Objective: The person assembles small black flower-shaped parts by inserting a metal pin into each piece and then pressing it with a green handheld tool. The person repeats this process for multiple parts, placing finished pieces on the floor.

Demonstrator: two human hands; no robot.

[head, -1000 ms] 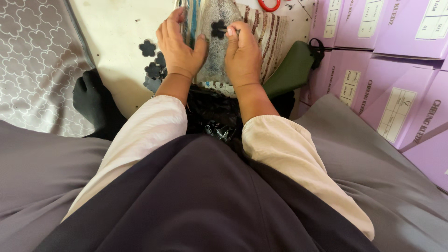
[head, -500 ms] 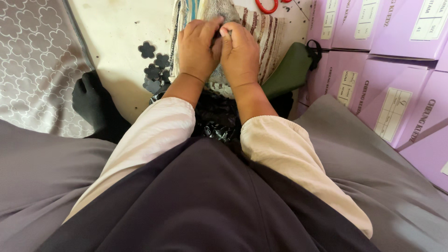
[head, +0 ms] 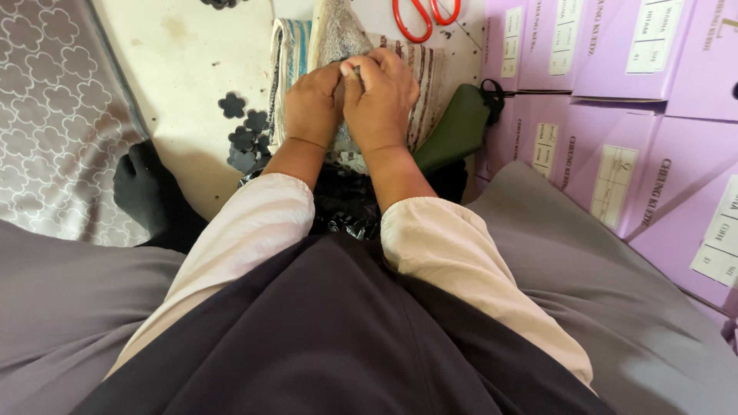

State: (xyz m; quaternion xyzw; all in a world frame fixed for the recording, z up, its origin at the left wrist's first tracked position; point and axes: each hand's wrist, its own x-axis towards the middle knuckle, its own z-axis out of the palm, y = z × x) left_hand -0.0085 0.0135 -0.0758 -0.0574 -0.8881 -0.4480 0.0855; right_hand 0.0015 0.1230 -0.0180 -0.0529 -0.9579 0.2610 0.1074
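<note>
Head view: left hand (head: 311, 104) and right hand (head: 382, 96) fingers (head: 350, 77) pinch grey fabric (head: 338, 34) between them.

A grey, speckled piece of cloth (head: 338, 34) lies lengthwise on a striped mat (head: 430, 84) on the floor, running away from the person. Its far end shows as a rounded, slightly crumpled hump near the top of the view. Its near part is bunched and pinched between the left hand (head: 311, 104) and the right hand (head: 382, 96), whose fingertips meet on it and hide most of it.
</note>
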